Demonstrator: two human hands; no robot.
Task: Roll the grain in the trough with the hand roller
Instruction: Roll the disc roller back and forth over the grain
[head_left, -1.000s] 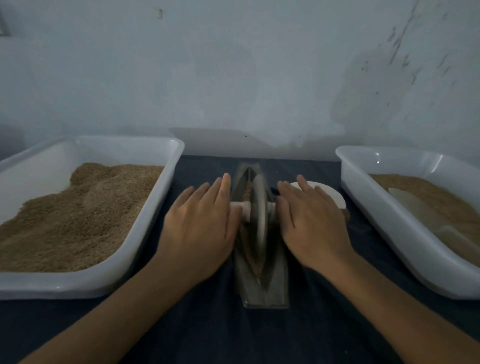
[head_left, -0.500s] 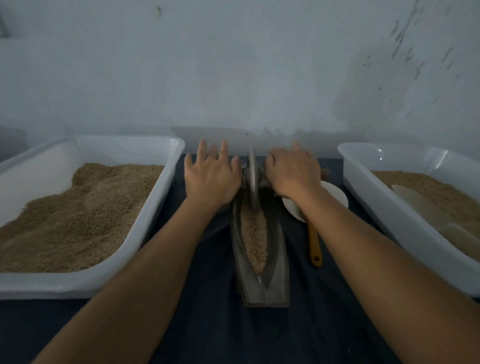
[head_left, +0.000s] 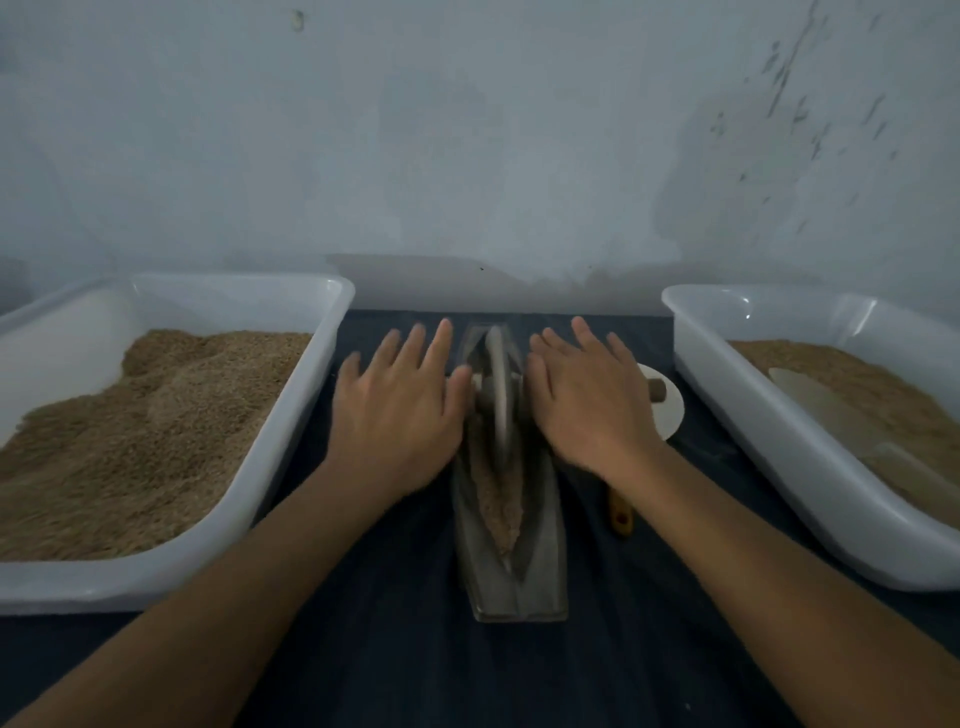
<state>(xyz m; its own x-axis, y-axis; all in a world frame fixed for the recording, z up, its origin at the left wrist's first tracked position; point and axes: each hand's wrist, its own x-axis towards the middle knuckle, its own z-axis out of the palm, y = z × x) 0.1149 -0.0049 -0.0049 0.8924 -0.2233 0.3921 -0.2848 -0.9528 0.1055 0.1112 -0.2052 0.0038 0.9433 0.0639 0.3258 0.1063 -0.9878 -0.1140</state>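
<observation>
Pressing flat-palmed on the axle stubs, you drive the hand roller (head_left: 497, 395) along the trough (head_left: 511, 566), which lies lengthwise on the dark cloth (head_left: 415, 665) straight ahead of you, between the two trays. Your left hand (head_left: 397, 410) rests on the pale axle end to the left of the disc with its fingers straight and spread, curled round nothing; your right hand (head_left: 587, 400) mirrors it on the other side, fingers likewise extended. This open-palm contact appears intended to let the axle turn freely beneath your hands while the load stays even on both sides, so that the disc remains upright in the groove. The disc is thin, grey and apparently metal, and stands in the far half of the trough. The trough is narrow, boat-shaped and tapers to a V, which keeps the grain (head_left: 498, 506) gathered under the disc's edge; the grain is a tan, coarse, loose strip visible in the near half. The left tray (head_left: 291, 447) and the right tray (head_left: 769, 441) are smooth white plastic, each holding more of the same granular material, and stand well apart from the trough. A small white dish (head_left: 670, 410) lies just beside your right hand, and an orange-brown handle (head_left: 621, 514) shows below your wrist.
</observation>
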